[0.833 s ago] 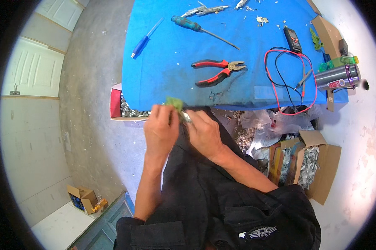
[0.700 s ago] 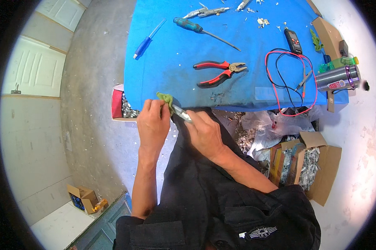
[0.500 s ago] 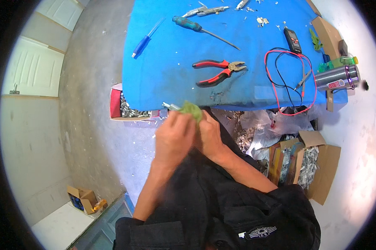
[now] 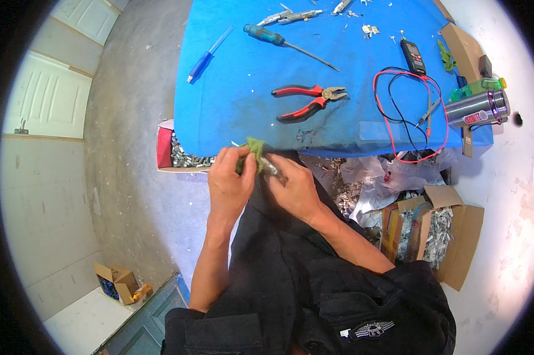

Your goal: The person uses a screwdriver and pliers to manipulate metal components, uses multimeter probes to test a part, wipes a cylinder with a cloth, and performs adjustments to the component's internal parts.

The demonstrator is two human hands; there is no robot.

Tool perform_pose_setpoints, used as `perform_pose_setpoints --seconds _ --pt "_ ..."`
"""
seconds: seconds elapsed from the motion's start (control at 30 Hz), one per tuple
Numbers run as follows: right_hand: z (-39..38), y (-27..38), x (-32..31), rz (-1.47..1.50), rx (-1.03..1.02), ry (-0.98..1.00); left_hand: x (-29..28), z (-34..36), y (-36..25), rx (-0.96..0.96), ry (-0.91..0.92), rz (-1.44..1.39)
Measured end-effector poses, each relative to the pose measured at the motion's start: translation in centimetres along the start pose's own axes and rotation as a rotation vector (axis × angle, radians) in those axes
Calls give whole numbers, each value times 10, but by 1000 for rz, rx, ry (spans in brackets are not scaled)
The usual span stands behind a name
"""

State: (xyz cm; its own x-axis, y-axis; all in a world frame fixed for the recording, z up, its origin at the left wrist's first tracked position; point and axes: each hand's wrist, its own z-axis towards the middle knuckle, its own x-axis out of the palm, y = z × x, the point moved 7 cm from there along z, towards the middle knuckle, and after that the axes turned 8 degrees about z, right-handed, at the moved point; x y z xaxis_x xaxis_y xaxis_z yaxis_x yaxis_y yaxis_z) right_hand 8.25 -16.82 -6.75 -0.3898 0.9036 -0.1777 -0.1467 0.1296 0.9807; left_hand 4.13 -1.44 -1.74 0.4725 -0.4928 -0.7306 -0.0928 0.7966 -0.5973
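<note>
My left hand [image 4: 229,183] pinches a crumpled green cloth [image 4: 255,148] just off the near edge of the blue-covered table [image 4: 231,109]. The cloth is wrapped round a slim silvery metal piece [image 4: 271,167]. My right hand [image 4: 298,190] is closed on the lower right end of that piece, and a small tip pokes out beyond the cloth at upper left. The fingers and the cloth hide most of it, so its exact kind is unclear. Red-and-black pliers [image 4: 302,102] lie on the table ahead of my hands.
A blue-handled screwdriver [image 4: 267,35], a blue pen-like tool [image 4: 202,64] and several metal pieces [image 4: 299,16] lie farther back. At right are a meter [image 4: 413,56] with looped leads and a steel flask [image 4: 477,109]. Boxes of metal bits [image 4: 190,157] and scraps [image 4: 438,236] stand below.
My hands have moved apart, the left shifting slightly left with the cloth. More of the metal piece now shows between them.
</note>
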Motion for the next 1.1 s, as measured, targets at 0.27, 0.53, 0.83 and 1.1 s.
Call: perform_pose_setpoints --seconds 0.27,0.53,0.83,1.1 --pt "0 0 -3 -33 -216 48 -1 -18 -43 71 126 -6" --pt "-3 17 -3 -135 -318 -23 -17 10 9 19 -18 169" --pt "-2 5 -4 -185 -293 24 3 -12 -31 93 77 125" --pt "-3 12 -3 -156 -273 -38 -17 12 -2 35 -30 174"
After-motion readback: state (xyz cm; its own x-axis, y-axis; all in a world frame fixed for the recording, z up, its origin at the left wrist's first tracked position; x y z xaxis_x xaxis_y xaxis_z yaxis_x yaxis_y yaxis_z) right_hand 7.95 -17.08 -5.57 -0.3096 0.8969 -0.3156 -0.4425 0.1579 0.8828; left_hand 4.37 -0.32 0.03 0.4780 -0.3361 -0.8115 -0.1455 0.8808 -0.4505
